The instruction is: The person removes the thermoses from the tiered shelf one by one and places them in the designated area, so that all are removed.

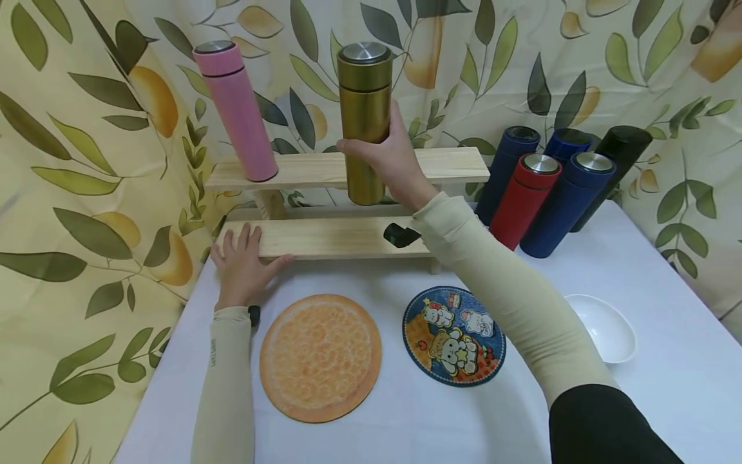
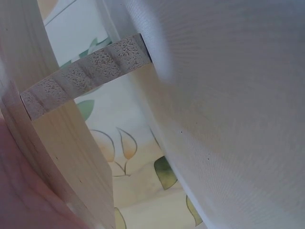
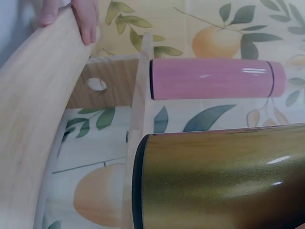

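Bottles: at least seven, all with caps on, contents not visible. One gold bottle [image 1: 365, 96], roughly upright, in the right hand [image 1: 401, 160], its base in front of the upper board's front edge; contact with the board cannot be told. One pink bottle [image 1: 240, 113], standing on the left end of the upper board [image 1: 313, 169]. Five grouped on the table [image 1: 377, 441] at right, past the stand: one red bottle [image 1: 520, 205], three blue bottles [image 1: 563, 207], one black bottle [image 1: 625, 151]; possible further item behind these, too hidden to tell. Stand: one, wooden, two boards. Round mats: two, flat on the table; one bread-patterned mat [image 1: 321, 357] at left, one cartoon mat [image 1: 453, 351] at right, well apart. Bowl: one white bowl [image 1: 621, 332], right of the cartoon mat, partly covered by the right sleeve [image 1: 522, 290]; visible inside plain white. Hands: two. Right fingers curled round the middle of the gold bottle, thumb across its front. Left hand [image 1: 243, 267] spread, fingers extended over the left end of the lower board [image 1: 330, 238], thumb along its front edge.
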`<state>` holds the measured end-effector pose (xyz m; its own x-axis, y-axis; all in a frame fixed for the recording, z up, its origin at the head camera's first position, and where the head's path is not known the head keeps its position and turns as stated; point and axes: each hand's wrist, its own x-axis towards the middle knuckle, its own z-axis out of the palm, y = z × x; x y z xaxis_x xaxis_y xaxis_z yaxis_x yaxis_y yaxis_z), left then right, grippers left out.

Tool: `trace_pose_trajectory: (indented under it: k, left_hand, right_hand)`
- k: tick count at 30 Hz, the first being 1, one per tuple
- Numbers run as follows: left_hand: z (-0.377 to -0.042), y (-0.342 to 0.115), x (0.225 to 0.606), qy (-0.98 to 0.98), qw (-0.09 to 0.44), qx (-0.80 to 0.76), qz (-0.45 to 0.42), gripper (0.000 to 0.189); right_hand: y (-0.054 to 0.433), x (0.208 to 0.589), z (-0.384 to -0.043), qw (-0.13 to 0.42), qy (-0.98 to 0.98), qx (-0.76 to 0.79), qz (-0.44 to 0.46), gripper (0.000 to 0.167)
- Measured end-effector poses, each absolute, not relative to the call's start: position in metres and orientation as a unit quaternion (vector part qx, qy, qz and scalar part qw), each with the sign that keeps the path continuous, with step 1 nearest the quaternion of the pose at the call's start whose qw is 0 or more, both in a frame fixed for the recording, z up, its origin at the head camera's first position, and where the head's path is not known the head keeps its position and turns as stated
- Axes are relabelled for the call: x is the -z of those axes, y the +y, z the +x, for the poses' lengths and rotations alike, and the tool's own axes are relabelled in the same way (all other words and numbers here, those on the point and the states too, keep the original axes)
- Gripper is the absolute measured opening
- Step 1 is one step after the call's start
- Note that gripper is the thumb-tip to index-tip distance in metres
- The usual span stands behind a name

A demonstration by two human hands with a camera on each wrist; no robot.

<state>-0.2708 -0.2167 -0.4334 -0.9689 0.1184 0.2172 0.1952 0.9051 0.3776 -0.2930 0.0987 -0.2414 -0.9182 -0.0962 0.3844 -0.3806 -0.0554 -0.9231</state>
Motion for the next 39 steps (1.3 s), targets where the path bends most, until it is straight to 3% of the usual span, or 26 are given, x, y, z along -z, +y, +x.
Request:
trace_pose_trajectory:
  k: [27, 39]
  left_hand:
    - [-0.269, -0.221, 0.434, -0.970, 0.100, 0.205, -0.083, 0.116]
    - [-0.267, -0.216, 0.434, -0.969, 0.094, 0.209, -0.089, 0.113]
  right_hand:
    - [0.177, 0.282, -0.236, 0.116, -0.702, -0.692, 0.124, 0.075]
    - [0.225, 0.295, -0.205, 0.149, -0.701, -0.693, 0.080, 0.077]
